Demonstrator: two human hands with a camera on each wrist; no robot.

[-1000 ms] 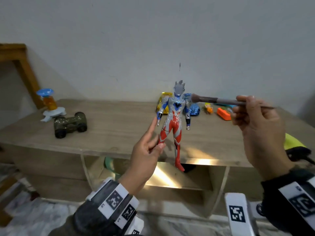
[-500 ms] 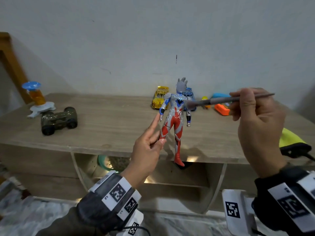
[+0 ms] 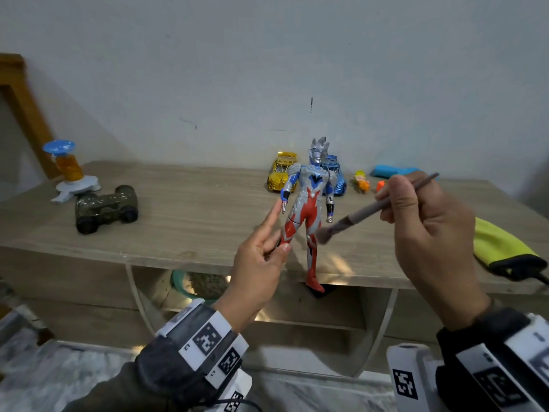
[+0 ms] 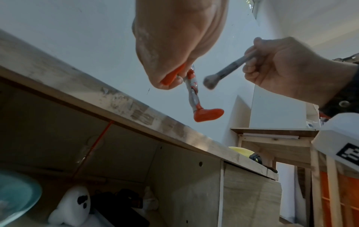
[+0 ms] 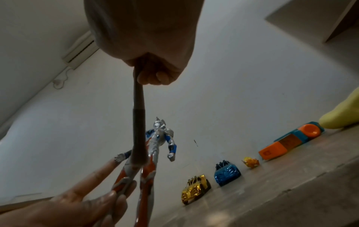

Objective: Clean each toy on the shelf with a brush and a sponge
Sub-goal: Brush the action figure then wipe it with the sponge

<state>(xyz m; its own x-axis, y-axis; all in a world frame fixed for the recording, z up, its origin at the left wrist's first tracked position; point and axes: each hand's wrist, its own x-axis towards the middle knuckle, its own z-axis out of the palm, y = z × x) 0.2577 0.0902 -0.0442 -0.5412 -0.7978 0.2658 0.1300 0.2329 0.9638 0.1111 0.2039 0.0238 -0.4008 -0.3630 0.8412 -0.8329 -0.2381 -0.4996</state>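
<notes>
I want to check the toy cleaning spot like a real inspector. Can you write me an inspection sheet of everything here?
Surface: wooden shelf top, open compartments below.
Job's things: action figure held up by one leg in front of the shelf; brush with its bristles at the figure's thigh; sponge: nothing seen.
Clutter: gold car, blue car, camouflage car, spinner toy, small orange toy, orange and teal toy, yellow cloth, ghost plush under the shelf.
Grippers: left hand pinches the figure's leg; right hand grips the brush handle.
Cables: a thin black one by the left wrist.
Surroundings: plain white wall, wooden frame at left.
</notes>
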